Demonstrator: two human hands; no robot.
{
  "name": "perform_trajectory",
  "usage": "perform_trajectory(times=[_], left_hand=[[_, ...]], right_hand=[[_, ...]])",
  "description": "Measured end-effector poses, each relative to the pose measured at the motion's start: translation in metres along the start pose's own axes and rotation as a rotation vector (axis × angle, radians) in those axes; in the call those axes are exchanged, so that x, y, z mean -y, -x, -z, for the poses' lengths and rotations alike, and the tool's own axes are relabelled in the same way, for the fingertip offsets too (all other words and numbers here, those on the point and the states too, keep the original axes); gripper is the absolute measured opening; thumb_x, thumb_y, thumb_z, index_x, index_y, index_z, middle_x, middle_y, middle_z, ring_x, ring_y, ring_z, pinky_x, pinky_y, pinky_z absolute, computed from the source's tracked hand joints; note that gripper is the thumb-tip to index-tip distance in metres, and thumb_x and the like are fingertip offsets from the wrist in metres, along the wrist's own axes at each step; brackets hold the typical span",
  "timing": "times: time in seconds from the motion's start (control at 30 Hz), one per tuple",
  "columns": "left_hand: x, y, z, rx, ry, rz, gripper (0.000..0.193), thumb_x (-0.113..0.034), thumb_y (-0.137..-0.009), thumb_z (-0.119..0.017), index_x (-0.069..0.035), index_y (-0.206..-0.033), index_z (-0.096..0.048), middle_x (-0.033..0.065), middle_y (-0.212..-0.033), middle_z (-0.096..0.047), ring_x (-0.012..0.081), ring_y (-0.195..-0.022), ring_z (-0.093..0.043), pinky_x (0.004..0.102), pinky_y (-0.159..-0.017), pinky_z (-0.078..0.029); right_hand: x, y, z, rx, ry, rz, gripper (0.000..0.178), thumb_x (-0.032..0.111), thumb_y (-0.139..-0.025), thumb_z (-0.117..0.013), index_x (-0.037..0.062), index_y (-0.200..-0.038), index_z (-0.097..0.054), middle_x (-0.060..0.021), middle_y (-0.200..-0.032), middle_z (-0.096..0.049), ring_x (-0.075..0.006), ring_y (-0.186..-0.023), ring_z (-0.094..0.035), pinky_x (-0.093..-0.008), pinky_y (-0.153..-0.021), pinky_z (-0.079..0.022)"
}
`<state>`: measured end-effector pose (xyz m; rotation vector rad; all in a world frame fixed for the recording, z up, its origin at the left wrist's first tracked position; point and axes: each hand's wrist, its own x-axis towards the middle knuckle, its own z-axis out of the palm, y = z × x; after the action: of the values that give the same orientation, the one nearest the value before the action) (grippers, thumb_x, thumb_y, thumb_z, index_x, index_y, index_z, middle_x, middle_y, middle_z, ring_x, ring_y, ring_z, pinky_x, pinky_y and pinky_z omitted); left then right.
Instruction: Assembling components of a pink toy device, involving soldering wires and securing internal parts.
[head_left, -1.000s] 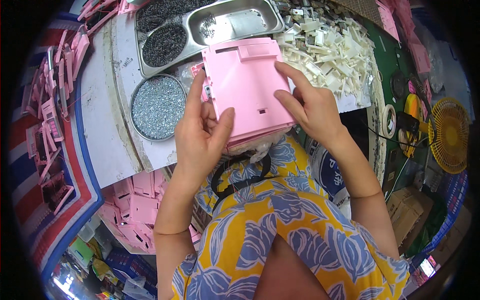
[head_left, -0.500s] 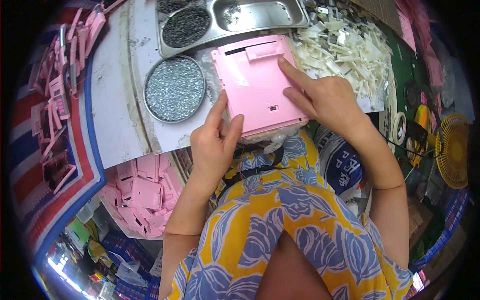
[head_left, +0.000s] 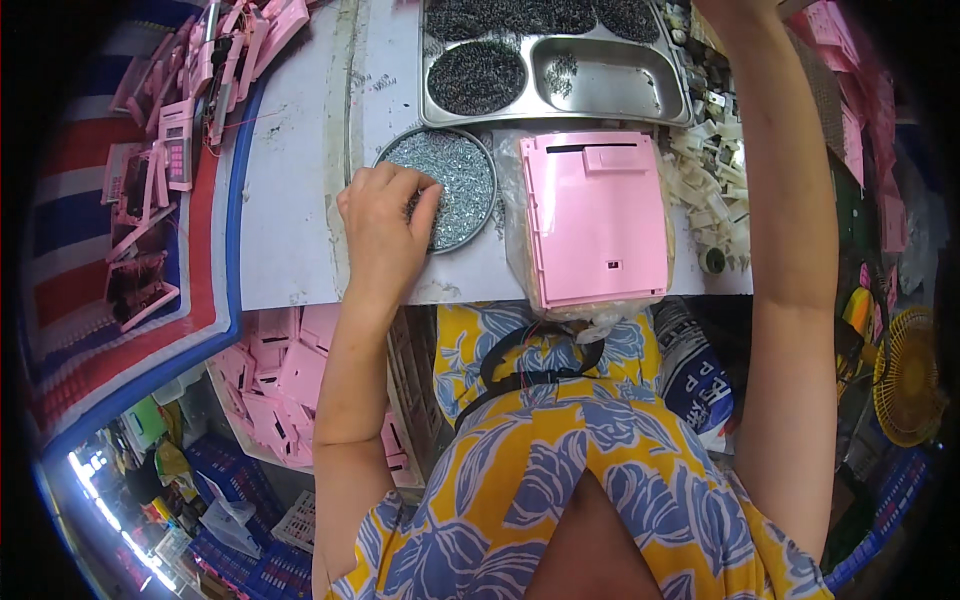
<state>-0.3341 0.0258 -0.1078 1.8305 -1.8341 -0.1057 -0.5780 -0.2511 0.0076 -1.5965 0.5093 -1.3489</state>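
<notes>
My left hand [head_left: 387, 212] is in the round metal dish [head_left: 492, 180] of small shiny metal pieces, which look like screws. Its fingers are curled down among them, and the fingertips are hidden. To the right of the dish, a pink plastic panel [head_left: 595, 225] lies flat near the table's front edge, on a plastic-wrapped pad [head_left: 517, 230]. The panel has a slot near its far end and a small square opening near its near end. No hand touches it. My right hand [head_left: 742, 10] reaches far forward, cut off by the upper edge, so its fingers cannot be seen.
Behind the panel stands a steel compartment tray [head_left: 540, 122] with dark small parts. White plastic pieces [head_left: 715, 185] are heaped to the right. Pink devices [head_left: 178, 145] lie on striped cloth at left. A bin of pink parts [head_left: 270, 400] sits below. A yellow fan [head_left: 908, 375] stands at right.
Both hands have left the pink panel. My left hand has moved left into the dish, my right hand far forward. The whole view has shifted, and the panel appears straighter.
</notes>
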Motion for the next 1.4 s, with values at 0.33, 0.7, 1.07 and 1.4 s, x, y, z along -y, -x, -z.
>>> perform_trajectory(times=[0.33, 0.7, 1.07, 1.4], left_hand=[[0.023, -0.007, -0.008, 0.026, -0.209, -0.048, 0.012, -0.021, -0.088, -0.07, -0.012, -0.081, -0.07, 0.0016, -0.084, -0.065, 0.0252, -0.086, -0.058, 0.0416, -0.084, -0.036], [-0.07, 0.004, -0.005, -0.067, 0.283, -0.312, 0.01, -0.013, -0.081, -0.078, -0.011, -0.083, -0.068, 0.0033, -0.08, -0.067, 0.0231, -0.077, -0.06, 0.037, -0.08, -0.039], [-0.105, 0.006, -0.008, -0.012, 0.382, -0.41, 0.017, -0.018, -0.077, -0.081, -0.012, -0.083, -0.066, -0.0014, -0.077, -0.063, 0.0192, -0.074, -0.057, 0.0377, -0.081, -0.036], [-0.104, 0.001, -0.011, -0.007, 0.333, -0.459, 0.017, -0.019, -0.077, -0.08, -0.013, -0.082, -0.065, -0.002, -0.079, -0.062, 0.0186, -0.074, -0.056, 0.0399, -0.084, -0.036]], right_hand=[[0.029, 0.033, -0.081, 0.338, -0.259, -0.218, 0.049, 0.024, -0.09, -0.07, -0.0042, -0.127, -0.055, -0.0128, -0.096, -0.065, -0.0191, -0.088, -0.064, -0.033, -0.078, -0.052], [0.074, 0.171, -0.042, 0.169, -0.565, -0.13, 0.053, 0.033, -0.098, -0.051, 0.0054, -0.143, -0.045, 0.0041, -0.065, -0.04, -0.0098, -0.055, -0.041, -0.0294, -0.06, -0.043], [0.1, 0.197, -0.05, 0.144, -0.483, -0.255, 0.047, 0.035, -0.095, -0.06, 0.009, -0.132, -0.048, 0.0044, -0.064, -0.043, -0.0098, -0.054, -0.044, -0.029, -0.058, -0.043], [0.102, 0.2, -0.051, 0.125, -0.457, -0.312, 0.043, 0.036, -0.094, -0.067, 0.0105, -0.124, -0.05, 0.0042, -0.063, -0.044, -0.0097, -0.054, -0.044, -0.0284, -0.056, -0.043]])
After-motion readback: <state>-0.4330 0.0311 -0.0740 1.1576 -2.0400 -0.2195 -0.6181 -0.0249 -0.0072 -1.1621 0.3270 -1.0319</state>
